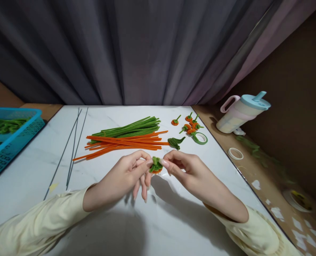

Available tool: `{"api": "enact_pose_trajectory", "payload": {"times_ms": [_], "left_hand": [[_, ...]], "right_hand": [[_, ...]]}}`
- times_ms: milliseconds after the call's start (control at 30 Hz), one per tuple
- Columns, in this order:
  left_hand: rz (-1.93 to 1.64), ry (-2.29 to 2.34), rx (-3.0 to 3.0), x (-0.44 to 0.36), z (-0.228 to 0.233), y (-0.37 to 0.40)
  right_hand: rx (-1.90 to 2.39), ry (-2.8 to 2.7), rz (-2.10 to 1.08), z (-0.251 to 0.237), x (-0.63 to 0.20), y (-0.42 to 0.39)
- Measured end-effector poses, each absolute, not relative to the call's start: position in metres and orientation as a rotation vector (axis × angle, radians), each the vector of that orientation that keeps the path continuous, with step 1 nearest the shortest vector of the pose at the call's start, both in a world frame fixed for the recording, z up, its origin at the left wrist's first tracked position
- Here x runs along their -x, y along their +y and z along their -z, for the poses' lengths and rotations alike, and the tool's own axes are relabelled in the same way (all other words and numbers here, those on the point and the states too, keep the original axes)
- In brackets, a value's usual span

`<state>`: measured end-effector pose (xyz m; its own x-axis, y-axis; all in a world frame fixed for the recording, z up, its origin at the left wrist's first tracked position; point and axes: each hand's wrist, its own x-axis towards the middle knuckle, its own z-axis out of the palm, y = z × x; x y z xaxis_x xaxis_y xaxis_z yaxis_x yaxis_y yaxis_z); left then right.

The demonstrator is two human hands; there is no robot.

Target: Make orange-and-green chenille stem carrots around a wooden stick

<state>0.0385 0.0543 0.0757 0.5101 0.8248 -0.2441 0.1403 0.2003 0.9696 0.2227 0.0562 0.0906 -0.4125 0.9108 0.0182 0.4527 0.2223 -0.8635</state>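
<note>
My left hand (126,174) and my right hand (186,167) meet over the middle of the white table (35,167). Between their fingertips they pinch one small green and orange pipe-cleaner piece (156,166). Just beyond the hands lies a bundle of orange pipe cleaners (126,143), with a bundle of green pipe cleaners (131,128) behind it. A loose green pipe-cleaner leaf (176,142) lies to the right of the bundles. Several finished small orange pieces with green stems (189,124) sit at the far right of the table.
A roll of green tape (199,138) lies by the finished pieces. Thin dark wires (74,149) lie on the left. A blue basket (12,137) with green pieces stands at the left edge. A lidded jug (241,112) and a white ring (235,153) sit on the brown surface at right.
</note>
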Motion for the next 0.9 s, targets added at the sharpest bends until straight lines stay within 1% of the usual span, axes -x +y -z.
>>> {"api": "enact_pose_trajectory", "payload": {"times_ms": [267, 433, 667, 767, 900], "left_hand": [[-0.548, 0.934, -1.234, -0.039, -0.075, 0.057], [-0.525, 0.989, -1.292, -0.039, -0.072, 0.058], [-0.518, 1.059, -1.338, -0.039, -0.073, 0.058], [-0.494, 1.070, -1.335, -0.036, -0.064, 0.059], [-0.542, 1.108, -1.388, -0.031, -0.037, 0.065]], "right_hand": [[1.250, -1.966, -1.128, -0.087, -0.219, 0.056], [1.218, -2.022, -1.113, -0.084, -0.218, 0.054], [1.281, -2.062, -1.119, -0.077, -0.218, 0.060], [1.268, -2.130, -1.070, -0.066, -0.219, 0.066], [1.256, -2.239, -0.957, -0.049, -0.223, 0.077]]}}
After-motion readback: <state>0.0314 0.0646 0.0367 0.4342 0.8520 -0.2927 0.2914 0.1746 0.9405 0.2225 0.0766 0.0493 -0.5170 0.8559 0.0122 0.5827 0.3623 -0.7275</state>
